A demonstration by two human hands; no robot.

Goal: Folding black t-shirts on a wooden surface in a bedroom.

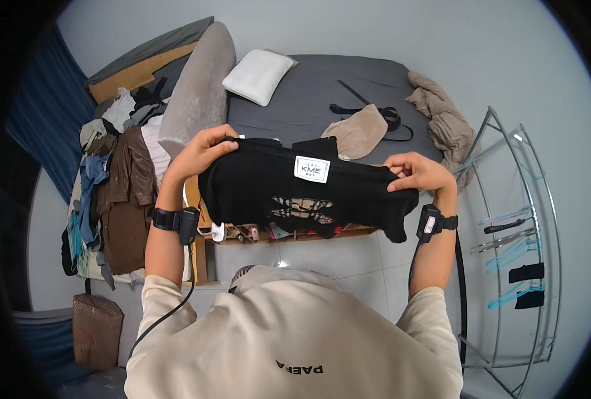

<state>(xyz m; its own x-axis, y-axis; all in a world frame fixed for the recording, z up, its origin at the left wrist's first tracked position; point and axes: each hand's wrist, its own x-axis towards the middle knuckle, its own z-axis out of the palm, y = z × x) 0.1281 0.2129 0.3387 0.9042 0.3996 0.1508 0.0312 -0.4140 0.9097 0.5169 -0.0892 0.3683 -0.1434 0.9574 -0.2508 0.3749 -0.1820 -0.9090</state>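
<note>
A black knitted or cloth garment (245, 184) is stretched sideways in front of me, held up off the surfaces. My left hand (208, 149) pinches its upper left edge between thumb and fingers. At the upper right end, my right hand (417, 174) grips the cloth the same way. A white label (312, 169) bearing writing sits near the upper edge. Below it is a checked beige pattern (303, 209), partly folded. The garment hides much of the wooden desk or shelf behind it.
Behind is a bed with a dark grey sheet (295, 90), bearing a white pillow (258, 77), a beige cloth (363, 132) and a black strap (392, 119). Clothes including a brown coat (128, 214) are heaped at left. A metal drying rack (530, 184) with hangers stands at right.
</note>
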